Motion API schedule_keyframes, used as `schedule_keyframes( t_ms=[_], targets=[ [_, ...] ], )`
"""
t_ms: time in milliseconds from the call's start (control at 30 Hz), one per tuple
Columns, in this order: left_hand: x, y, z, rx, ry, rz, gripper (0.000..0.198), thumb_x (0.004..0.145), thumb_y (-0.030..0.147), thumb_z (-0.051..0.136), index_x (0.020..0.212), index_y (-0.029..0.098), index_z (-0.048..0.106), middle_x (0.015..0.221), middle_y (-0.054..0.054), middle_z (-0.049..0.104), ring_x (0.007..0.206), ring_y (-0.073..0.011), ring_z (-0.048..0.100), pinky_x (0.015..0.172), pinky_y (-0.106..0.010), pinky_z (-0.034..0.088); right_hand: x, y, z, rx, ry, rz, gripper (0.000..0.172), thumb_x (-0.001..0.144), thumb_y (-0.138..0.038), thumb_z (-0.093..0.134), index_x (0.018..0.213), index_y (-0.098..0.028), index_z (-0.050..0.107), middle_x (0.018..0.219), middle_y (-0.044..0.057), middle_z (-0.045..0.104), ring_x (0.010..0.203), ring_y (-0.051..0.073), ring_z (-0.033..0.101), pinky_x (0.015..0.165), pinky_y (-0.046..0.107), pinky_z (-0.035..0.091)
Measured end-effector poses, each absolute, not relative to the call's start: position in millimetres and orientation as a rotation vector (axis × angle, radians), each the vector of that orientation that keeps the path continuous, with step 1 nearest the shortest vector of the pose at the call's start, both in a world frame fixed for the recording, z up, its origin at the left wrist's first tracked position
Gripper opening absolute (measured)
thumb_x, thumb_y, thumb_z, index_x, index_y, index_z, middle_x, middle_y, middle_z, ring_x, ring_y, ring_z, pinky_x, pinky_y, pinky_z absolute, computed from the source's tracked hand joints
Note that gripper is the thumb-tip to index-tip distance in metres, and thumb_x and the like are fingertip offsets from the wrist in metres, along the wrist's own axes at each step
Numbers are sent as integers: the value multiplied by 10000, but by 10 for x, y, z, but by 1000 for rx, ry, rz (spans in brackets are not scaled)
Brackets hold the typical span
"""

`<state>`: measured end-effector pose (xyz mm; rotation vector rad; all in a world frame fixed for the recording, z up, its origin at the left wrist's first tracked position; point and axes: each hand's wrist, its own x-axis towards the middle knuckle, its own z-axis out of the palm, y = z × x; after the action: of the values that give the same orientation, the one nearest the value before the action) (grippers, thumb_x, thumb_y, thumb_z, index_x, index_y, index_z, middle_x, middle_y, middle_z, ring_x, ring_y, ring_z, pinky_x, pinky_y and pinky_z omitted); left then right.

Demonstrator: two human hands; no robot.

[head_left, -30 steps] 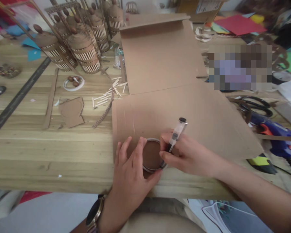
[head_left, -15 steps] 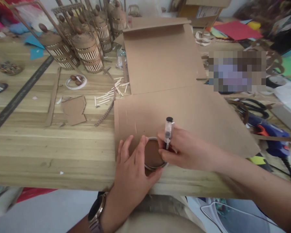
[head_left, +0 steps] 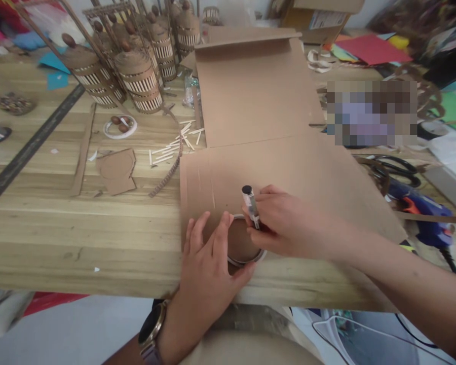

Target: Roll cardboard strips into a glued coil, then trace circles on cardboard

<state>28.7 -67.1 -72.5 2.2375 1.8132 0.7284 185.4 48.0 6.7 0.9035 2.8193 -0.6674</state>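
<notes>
A thin round ring (head_left: 237, 262) with a pale rim lies on the near edge of a large cardboard sheet (head_left: 258, 167), framing a disc of brown. My left hand (head_left: 209, 263), fingers spread, holds the ring down, with the index finger at its upper left and the thumb along its lower edge. In my right hand (head_left: 285, 223) is a marker pen (head_left: 251, 203) with a black end, gripped between thumb and fingers. It leans over the inner right side of the ring, and its tip is hidden by my fingers.
Several cardboard lanterns (head_left: 139, 83) stand at the back left. Short white sticks (head_left: 173, 147), a cardboard scrap (head_left: 117, 170) and a white ring (head_left: 120, 126) with brown beads lie left of the sheet. To the right are a blue glue gun (head_left: 429, 210) and black-handled scissors (head_left: 399, 170).
My right hand has shifted slightly left around the ring's top, and the marker pen now tilts to the left instead of standing nearly upright. My left hand and the ring stay put.
</notes>
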Motion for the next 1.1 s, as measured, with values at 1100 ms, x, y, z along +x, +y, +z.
schedule_keyframes(
  t_ms=[1100],
  targets=[
    [298,-664,-716,2230,1824,783,935,808,305,742,1544,162,183,1322,-97,688,1344,-419,427,1119,-636,337,2136,72,-438,1444,3048,-1596,65,850,-167,619,826,-224,639,763,-4,670,731,143,609,694,289,473]
  ],
)
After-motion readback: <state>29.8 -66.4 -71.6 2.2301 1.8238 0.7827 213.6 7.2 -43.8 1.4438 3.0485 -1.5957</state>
